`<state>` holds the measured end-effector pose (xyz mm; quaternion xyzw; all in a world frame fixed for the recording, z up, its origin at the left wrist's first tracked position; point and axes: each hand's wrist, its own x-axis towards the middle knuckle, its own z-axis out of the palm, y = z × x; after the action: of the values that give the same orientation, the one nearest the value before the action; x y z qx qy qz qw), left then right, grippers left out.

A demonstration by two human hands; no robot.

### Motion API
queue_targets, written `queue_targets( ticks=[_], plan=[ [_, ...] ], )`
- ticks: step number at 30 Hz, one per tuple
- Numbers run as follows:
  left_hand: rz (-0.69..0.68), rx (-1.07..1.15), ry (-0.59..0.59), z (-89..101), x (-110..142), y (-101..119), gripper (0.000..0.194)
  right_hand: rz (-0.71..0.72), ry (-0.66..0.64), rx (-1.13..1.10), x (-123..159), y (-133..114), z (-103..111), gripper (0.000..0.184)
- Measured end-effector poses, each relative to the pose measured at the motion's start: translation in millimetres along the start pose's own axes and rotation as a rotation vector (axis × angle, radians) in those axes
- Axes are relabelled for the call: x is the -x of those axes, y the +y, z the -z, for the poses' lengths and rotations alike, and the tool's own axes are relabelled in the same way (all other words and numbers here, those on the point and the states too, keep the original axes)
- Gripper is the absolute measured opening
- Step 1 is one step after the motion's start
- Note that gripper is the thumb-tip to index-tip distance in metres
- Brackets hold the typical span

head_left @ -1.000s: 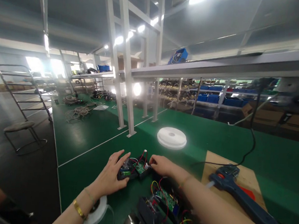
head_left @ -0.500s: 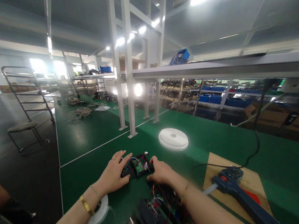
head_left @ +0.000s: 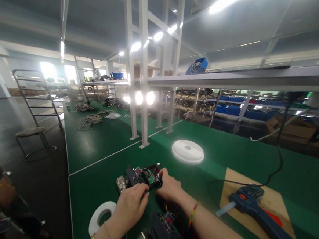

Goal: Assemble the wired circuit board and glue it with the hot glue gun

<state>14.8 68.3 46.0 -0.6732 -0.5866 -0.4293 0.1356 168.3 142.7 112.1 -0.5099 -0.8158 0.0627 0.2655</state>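
Observation:
In the head view, an opened black device (head_left: 151, 176) lies on the green table, with a green circuit board, thin red and white wires and a silver metal cylinder at its left end. My left hand (head_left: 132, 204) is at its near left edge, fingers bent and closed on the housing. Around the right end my right hand (head_left: 169, 184) has its thumb and fingers closed; part of the housing is hidden by them. A second similar device (head_left: 164, 228) with coloured wires lies nearer to me, below my right forearm. Beside my left wrist is a white ring-shaped roll (head_left: 96, 215).
A flat white spool (head_left: 188, 152) lies beyond my hands. On the right, a dark blue glue gun (head_left: 262, 216) rests on cardboard (head_left: 229, 180), with a black cable near it. White posts (head_left: 142, 125) stand on the table ahead, and grey cable bundles (head_left: 90, 120) lie farther left.
My left hand has moved from the device's left side to its near edge and closed, uncovering the metal cylinder. The right hand stays at the right end. The view has shifted slightly left.

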Motion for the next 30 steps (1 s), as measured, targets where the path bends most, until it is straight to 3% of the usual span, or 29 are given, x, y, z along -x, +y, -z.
queue_targets(
  ticks=[4,10,15,18,20,24,26,30],
  plan=[
    [0.033,0.065,-0.068,-1.6,-1,7,0.029,0.081,-0.076,-0.164,0,-1,5,0.06],
    [0.074,0.08,-0.035,-2.0,-9,14,0.021,0.212,-0.223,-0.173,9,-6,9,0.035],
    [0.08,0.08,-0.032,3.2,-11,14,0.027,0.451,-0.074,0.107,26,-4,16,0.033],
    [0.071,0.084,-0.064,16.5,-2,14,0.026,0.539,-0.021,0.206,28,-1,16,0.03],
    [0.135,0.047,-0.011,31.0,10,10,0.028,0.53,-0.027,0.217,25,1,13,0.028],
    [0.437,-0.185,0.19,50.9,45,-5,0.053,0.463,-0.034,0.166,20,8,9,0.035],
    [0.515,-0.29,0.191,47.9,60,-12,0.06,0.458,-0.038,0.139,19,9,7,0.035],
    [0.538,-0.398,0.144,29.6,69,-19,0.074,0.464,-0.053,0.125,23,7,4,0.031]
  ],
)
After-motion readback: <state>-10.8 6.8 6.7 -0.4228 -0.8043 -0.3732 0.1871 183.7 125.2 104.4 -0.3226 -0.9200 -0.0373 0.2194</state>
